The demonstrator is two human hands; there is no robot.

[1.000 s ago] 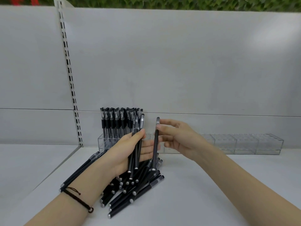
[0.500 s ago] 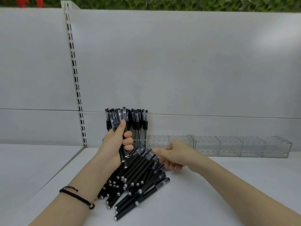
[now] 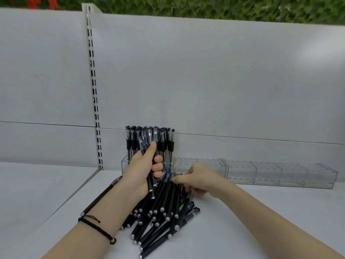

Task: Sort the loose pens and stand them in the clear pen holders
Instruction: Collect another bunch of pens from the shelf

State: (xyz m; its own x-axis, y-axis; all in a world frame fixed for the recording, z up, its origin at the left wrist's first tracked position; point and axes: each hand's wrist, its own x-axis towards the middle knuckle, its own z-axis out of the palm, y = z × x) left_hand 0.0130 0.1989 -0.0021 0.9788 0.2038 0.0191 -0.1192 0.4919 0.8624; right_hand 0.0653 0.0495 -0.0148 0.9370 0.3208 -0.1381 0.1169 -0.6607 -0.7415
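A heap of loose black pens (image 3: pixel 164 215) lies on the white shelf in front of me. My left hand (image 3: pixel 141 171) grips a small bundle of black pens (image 3: pixel 151 146) upright above the heap. My right hand (image 3: pixel 197 179) reaches into the top of the heap, its fingers curled among the pens; what it holds is hidden. Behind my left hand a clear pen holder (image 3: pixel 124 163) stands full of upright black pens (image 3: pixel 166 139). To its right runs a row of clear pen holders (image 3: pixel 280 172) with nothing in them.
One black pen (image 3: pixel 101 197) lies apart at the left of the heap, near the step in the shelf (image 3: pixel 71 199). The grey back panel (image 3: pixel 205 81) with a slotted upright (image 3: pixel 94 90) rises right behind the holders.
A second ago my right hand held a single pen upright beside my left. That pen has joined the left-hand bundle, and my right hand has dropped to the heap. My left hand rose slightly.
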